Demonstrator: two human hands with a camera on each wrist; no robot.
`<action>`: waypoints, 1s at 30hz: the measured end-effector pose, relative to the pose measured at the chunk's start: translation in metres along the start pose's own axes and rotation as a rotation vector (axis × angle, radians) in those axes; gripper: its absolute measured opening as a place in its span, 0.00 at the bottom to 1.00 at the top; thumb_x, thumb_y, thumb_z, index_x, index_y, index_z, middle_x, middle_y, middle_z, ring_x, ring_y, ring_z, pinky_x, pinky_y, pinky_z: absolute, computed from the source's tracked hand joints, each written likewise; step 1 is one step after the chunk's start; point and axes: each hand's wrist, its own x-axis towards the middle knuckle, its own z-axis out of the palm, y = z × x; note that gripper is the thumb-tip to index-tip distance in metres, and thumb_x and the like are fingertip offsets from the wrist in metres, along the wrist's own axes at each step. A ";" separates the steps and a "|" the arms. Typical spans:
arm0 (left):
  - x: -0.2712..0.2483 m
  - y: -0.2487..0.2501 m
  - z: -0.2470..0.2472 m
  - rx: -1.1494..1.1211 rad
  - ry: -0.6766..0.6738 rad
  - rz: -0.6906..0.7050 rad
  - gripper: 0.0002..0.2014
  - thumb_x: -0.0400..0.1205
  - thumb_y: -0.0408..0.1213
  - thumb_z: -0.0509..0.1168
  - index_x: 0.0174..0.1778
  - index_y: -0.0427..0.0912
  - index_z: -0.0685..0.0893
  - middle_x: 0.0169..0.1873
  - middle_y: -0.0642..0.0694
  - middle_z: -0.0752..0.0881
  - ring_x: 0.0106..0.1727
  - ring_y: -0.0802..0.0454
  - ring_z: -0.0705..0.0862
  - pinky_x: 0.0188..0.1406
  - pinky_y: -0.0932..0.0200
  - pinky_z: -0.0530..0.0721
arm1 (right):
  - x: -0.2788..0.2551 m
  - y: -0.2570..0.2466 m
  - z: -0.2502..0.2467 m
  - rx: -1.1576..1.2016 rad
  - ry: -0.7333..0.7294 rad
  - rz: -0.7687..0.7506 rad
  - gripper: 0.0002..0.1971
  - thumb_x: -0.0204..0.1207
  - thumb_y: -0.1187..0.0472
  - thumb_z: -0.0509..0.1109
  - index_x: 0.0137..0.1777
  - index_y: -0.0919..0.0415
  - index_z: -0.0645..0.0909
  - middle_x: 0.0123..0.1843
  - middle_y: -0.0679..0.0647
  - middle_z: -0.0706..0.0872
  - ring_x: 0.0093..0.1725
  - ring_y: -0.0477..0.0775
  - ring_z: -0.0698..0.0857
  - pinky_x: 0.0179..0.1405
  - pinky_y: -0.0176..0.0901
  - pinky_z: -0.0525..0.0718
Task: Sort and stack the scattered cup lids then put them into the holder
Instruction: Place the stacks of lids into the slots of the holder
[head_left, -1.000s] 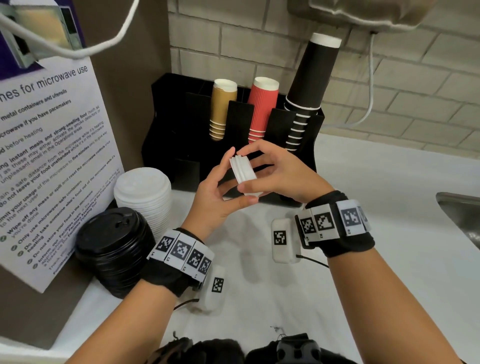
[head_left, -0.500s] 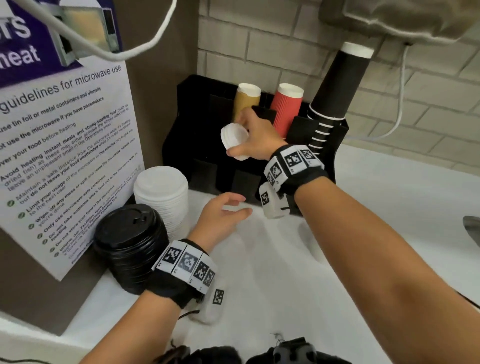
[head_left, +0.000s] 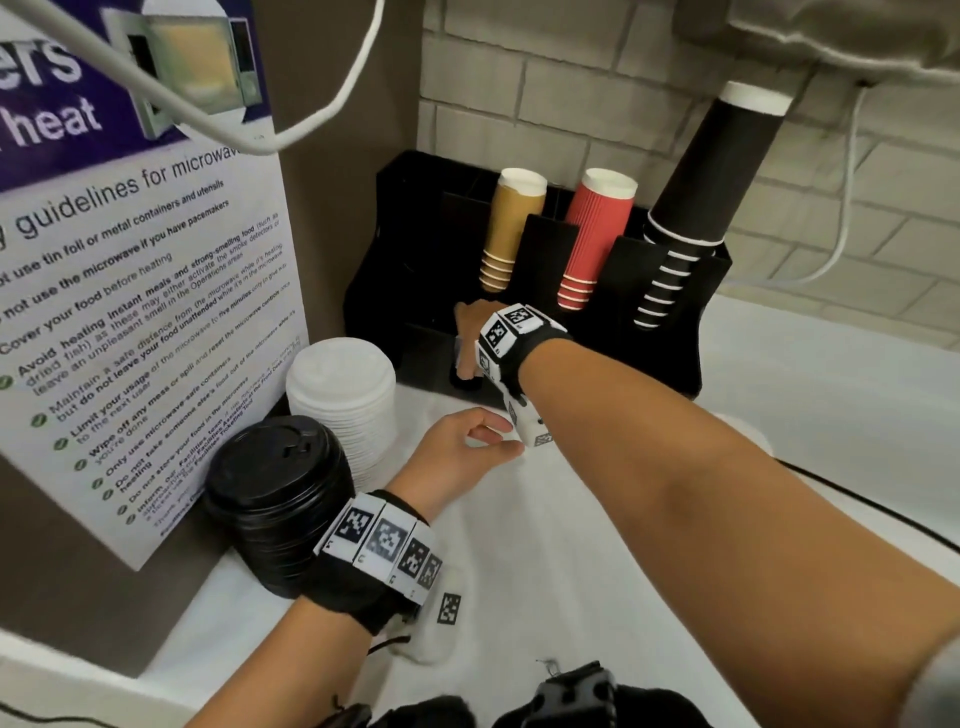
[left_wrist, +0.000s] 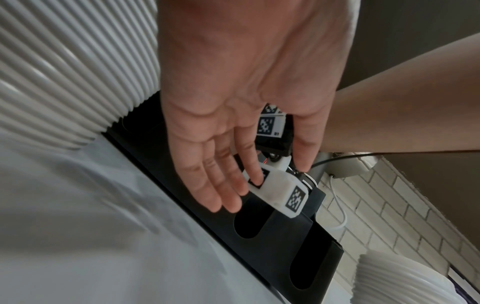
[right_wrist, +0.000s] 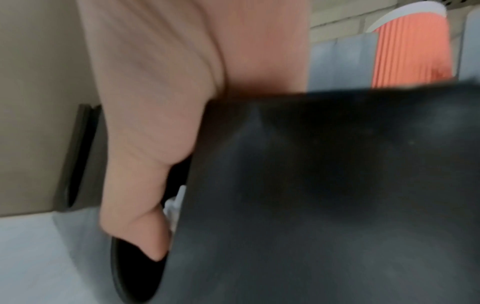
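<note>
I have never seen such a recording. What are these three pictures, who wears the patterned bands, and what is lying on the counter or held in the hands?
No machine here: a person works with bare hands and wears three cameras. The patterned bands on the wrists hold two of them; the third sits on the head.

The head view looks down at both arms. The left hand hovers over the white counter, fingers relaxed, holding nothing; the left wrist view shows its palm from below. The right hand reaches into a front slot of the black holder. The blurred right wrist view shows something white by its thumb, probably small white lids, but whether the fingers grip them I cannot tell.

On the counter stand a stack of white lids and a stack of black lids. The holder carries tan cups, red cups and black cups.
</note>
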 end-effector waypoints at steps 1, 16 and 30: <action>0.001 0.000 0.000 0.007 0.003 0.000 0.08 0.78 0.41 0.74 0.52 0.49 0.85 0.49 0.50 0.86 0.47 0.55 0.84 0.49 0.62 0.80 | -0.001 -0.002 0.000 -0.025 -0.016 0.001 0.37 0.54 0.59 0.83 0.65 0.65 0.73 0.52 0.56 0.83 0.47 0.63 0.86 0.39 0.56 0.89; 0.003 -0.002 -0.004 -0.025 0.021 0.022 0.08 0.78 0.41 0.74 0.52 0.52 0.86 0.48 0.50 0.87 0.44 0.56 0.84 0.37 0.69 0.80 | -0.015 0.006 -0.025 0.083 -0.033 -0.035 0.11 0.80 0.58 0.66 0.44 0.68 0.80 0.46 0.58 0.83 0.44 0.56 0.82 0.35 0.41 0.79; 0.003 0.002 0.004 -0.070 -0.048 0.095 0.06 0.80 0.41 0.71 0.50 0.57 0.87 0.42 0.61 0.87 0.44 0.56 0.87 0.44 0.64 0.80 | -0.233 0.152 -0.001 0.467 0.011 0.382 0.30 0.66 0.41 0.78 0.69 0.39 0.75 0.61 0.43 0.76 0.60 0.47 0.75 0.57 0.41 0.70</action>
